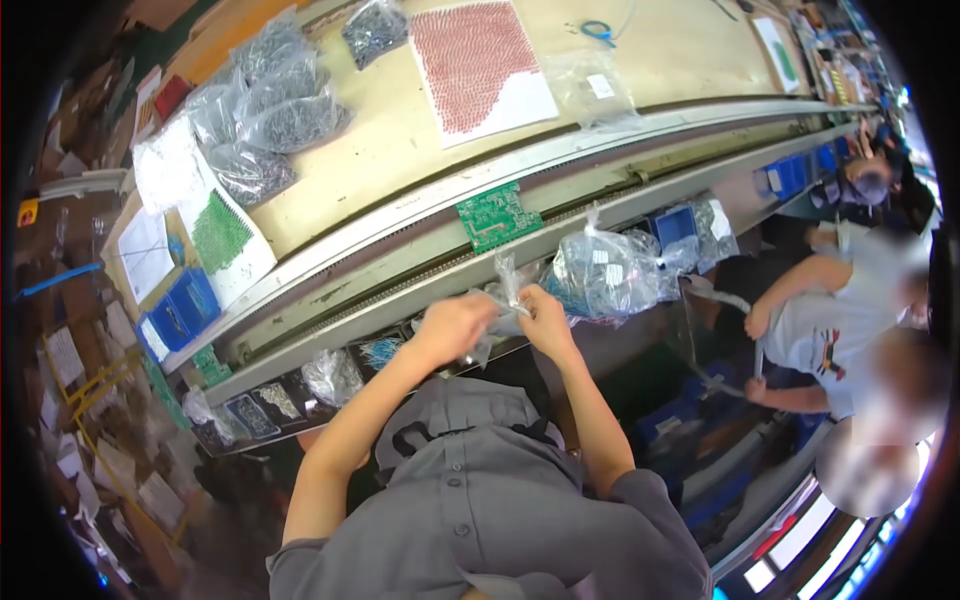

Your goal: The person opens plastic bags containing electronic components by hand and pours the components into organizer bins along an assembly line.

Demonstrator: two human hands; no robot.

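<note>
A clear plastic bag [506, 277] stands between my hands at the near edge of the bench, its gathered neck pointing up. My right hand [545, 322] pinches the bag near its neck. On the other side, my left hand [455, 328] is closed at the bag, slightly blurred, and its fingertips are partly hidden. What lies inside the bag cannot be made out. Just beyond my hands, a green circuit board [498, 216] rests across the rails. A large clear bag of small parts [605, 272] sits right of my right hand.
Several bags of dark parts [285, 100], a sheet covered with red pieces [478, 65] and a sheet with green pieces [222, 232] lie on the bench. Blue bins [182, 310] stand at its edge. Another person [810, 310] is at the right, holding a pale strip.
</note>
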